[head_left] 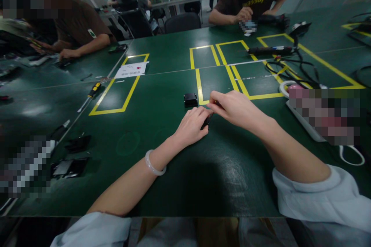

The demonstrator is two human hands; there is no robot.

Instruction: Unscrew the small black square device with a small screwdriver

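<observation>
My left hand [193, 126] rests at the middle of the green table, its fingers closed around a small black part [205, 122] that they mostly cover. Just beyond it, my right hand [232, 109] is closed in a pinch, its fingertips meeting the left fingers at the part. Whatever sits in that pinch is too hidden to name. A small black box-shaped piece [190, 99] lies on the table a little past my left fingers, apart from both hands.
Yellow tape [220, 70] marks rectangles on the green table [156, 185]. A yellow-black screwdriver [92, 93] and a paper sheet [132, 69] lie left. Right are a black pen-shaped electric driver [271, 50], cables [308, 65] and a blurred phone [321, 117]. People sit opposite.
</observation>
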